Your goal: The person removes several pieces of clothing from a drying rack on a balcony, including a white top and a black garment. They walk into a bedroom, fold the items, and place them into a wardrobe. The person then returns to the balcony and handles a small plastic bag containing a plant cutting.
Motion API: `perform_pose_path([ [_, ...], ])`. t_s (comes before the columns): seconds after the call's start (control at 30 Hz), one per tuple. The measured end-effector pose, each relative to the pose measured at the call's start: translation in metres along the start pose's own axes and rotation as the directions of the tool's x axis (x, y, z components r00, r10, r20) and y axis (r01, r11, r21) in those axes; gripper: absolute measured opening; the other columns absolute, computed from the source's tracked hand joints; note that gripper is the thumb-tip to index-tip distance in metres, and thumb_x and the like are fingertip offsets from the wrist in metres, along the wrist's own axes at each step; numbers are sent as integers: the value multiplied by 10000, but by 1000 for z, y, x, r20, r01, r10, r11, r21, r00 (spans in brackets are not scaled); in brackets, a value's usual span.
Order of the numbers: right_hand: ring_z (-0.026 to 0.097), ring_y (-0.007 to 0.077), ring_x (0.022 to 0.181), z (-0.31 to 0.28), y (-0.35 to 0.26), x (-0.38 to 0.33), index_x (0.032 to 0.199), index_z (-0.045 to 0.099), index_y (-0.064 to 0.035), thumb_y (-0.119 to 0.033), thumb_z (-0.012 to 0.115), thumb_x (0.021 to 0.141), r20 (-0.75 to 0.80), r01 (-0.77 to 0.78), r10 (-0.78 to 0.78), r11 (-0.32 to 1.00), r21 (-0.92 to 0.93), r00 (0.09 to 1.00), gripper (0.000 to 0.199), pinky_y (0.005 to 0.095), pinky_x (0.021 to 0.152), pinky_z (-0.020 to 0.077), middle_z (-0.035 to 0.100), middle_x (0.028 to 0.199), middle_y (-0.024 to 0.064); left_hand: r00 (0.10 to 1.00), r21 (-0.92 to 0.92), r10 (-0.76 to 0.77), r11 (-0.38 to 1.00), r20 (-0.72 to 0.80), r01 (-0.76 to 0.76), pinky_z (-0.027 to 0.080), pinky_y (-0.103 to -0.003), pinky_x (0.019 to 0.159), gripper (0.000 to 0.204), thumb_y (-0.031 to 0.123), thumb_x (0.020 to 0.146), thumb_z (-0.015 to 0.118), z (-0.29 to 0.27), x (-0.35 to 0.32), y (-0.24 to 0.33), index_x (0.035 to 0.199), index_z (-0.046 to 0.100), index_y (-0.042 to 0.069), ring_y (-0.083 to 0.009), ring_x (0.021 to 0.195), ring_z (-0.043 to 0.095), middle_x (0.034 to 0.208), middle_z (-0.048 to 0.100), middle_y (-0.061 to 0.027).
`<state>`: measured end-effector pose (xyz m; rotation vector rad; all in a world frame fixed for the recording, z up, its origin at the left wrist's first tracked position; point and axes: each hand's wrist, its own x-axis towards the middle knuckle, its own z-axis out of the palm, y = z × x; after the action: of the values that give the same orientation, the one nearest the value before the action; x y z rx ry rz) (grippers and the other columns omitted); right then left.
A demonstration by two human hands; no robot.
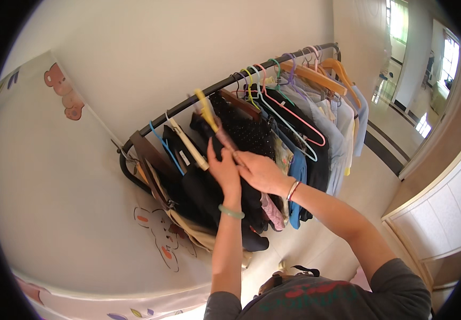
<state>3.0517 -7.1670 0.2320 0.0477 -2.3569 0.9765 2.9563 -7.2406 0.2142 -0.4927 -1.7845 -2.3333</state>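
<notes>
In front of the clothes rack, a yellow hanger [207, 111] is tilted up toward the rail, its upper part smeared by motion. A pinkish-brown strip [225, 140] runs down from it to my fingers; whether it is hanger or cloth I cannot make out. My right hand [264, 172] pinches its lower end. Beside it my left hand [224, 169], with a jade-green bangle at the wrist, is bent around the same piece, index finger pointing up. Dark garments [201, 186] hang right behind both hands, partly hidden by them.
A black rail [222, 83] slants up to the right along the wall. On it hang a cream hanger [187, 143], a blue hanger [167, 149], a pink hanger [300, 118], wooden hangers [316, 79] and several shirts. A pale cabinet [438, 213] stands at the right.
</notes>
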Motion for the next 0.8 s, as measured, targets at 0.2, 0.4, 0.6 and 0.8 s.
perform_pose_path([
  [0.2, 571, 445, 932, 15, -16, 5, 1122, 536, -9, -136, 533, 906, -2, -67, 67, 996, 67, 998, 251, 496, 795, 479, 604, 982, 234, 994, 48, 98, 994, -44, -96, 452, -299, 879, 328, 156, 959, 576, -24, 14, 1, 1236, 587, -20, -163, 969, 587, 1059, 626, -70],
  [0.4, 591, 445, 870, 12, 2, -1, 1024, 548, -7, -140, 517, 901, -47, -66, 65, 998, -4, 997, 184, 525, 753, 489, 617, 925, 231, 972, 46, 228, 973, -50, -226, 423, -233, 666, 204, 176, 922, 672, -31, 34, 4, 892, 581, -4, -76, 734, 481, 806, 559, 1],
  [0.6, 618, 405, 841, -8, -17, -10, 1041, 590, -38, -245, 582, 900, -40, -95, 91, 987, -133, 995, 251, 494, 736, 504, 625, 932, 188, 986, -2, 161, 987, 43, -161, 413, -227, 719, 176, 183, 929, 665, -17, 57, 13, 908, 598, 22, -70, 765, 493, 836, 570, 16],
  [0.8, 631, 333, 750, -36, -13, -24, 1018, 619, -61, -198, 631, 895, -249, 22, -44, 996, -91, 968, 185, 402, 646, 512, 608, 875, 119, 996, -106, 79, 992, 52, -73, 422, -217, 802, 173, 182, 956, 624, -24, 34, -9, 1017, 622, 20, -70, 847, 529, 930, 603, 7],
])
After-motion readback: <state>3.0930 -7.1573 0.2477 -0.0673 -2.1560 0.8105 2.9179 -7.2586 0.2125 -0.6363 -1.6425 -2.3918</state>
